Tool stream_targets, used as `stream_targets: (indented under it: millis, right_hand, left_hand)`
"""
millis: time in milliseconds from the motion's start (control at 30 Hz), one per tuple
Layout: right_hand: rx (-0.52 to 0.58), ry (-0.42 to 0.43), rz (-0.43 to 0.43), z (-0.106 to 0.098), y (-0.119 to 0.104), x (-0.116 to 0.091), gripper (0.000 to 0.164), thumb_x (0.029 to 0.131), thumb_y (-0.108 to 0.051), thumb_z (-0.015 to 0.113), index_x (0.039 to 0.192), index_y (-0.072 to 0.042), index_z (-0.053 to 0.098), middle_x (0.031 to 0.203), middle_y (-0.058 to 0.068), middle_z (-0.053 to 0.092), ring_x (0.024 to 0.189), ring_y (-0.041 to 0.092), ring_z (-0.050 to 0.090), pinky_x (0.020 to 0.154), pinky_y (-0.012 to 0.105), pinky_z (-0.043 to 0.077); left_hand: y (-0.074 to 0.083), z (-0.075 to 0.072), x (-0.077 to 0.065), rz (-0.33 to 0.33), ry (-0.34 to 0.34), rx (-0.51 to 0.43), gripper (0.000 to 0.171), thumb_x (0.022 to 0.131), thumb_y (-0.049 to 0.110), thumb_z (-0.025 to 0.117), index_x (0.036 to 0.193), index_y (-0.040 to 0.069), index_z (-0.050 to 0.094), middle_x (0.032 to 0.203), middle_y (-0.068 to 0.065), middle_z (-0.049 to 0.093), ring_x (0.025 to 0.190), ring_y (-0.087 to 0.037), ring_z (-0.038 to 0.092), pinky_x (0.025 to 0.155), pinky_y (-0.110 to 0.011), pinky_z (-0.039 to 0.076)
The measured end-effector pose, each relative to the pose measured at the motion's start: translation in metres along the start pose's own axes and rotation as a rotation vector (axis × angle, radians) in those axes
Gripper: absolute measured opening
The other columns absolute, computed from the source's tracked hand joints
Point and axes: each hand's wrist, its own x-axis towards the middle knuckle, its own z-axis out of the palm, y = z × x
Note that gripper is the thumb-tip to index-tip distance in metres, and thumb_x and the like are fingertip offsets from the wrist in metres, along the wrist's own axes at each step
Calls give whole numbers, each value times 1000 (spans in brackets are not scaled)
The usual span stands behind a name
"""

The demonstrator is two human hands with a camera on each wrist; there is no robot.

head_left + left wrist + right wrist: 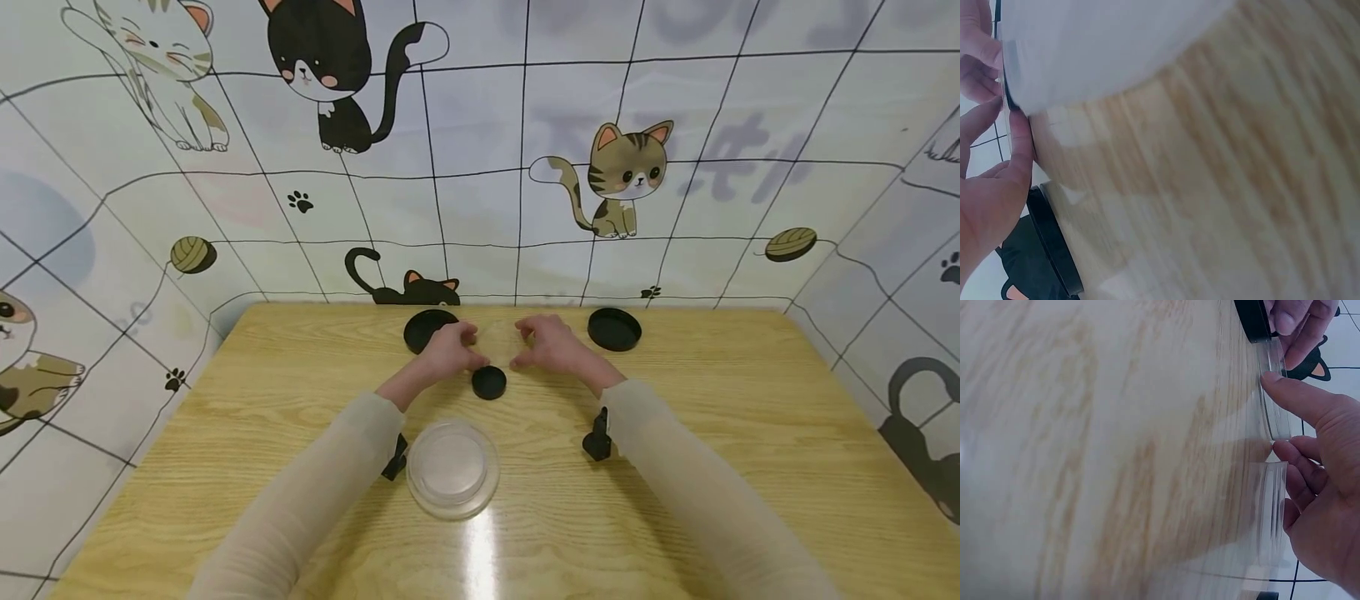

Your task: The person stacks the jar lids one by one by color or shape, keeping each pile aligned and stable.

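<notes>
Two in head view: left hand (447, 350) and right hand (553, 344), thumbs apart from fingertips, small black disc (489, 382) on the near side. Left wrist view: black lid (1054, 244) to the left, best not nudged. Right wrist view: clear dish (1277, 415) between both, right thumb at its rim; cannot tell whether pinched, so steady lightly.

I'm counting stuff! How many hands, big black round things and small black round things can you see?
Hands: 2 (left hand, right hand)
Big black round things: 2 (left one, right one)
Small black round thing: 1
Total: 5
</notes>
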Motion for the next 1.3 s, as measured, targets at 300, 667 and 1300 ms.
stream_targets:
  millis: [300,667,1300]
  right_hand:
    - [-32,-9,14,-2,-6,-2,73,84,-30,85,144,0,56,127,17,64,126,42,48,108,61,33]
    - [37,13,-23,-8,-15,-5,73,83,-30,87,141,3,58,126,19,65,109,35,57,95,48,47]
    - [236,63,-88,-15,-43,-54,73,82,-28,89,141,2,58,127,17,64,116,32,56,96,49,47]
  left_hand:
    - [4,-2,-4,-9,-19,-156,50,99,1,65,145,-7,48,135,-23,55,100,-29,72,82,-32,59]
    - [7,-16,-11,42,3,-107,53,97,9,70,144,-6,52,135,-23,56,94,-24,73,85,-33,57]
    - [13,-31,-61,168,-16,-151,63,85,9,85,140,-3,55,131,-26,56,99,-23,67,84,-34,56]
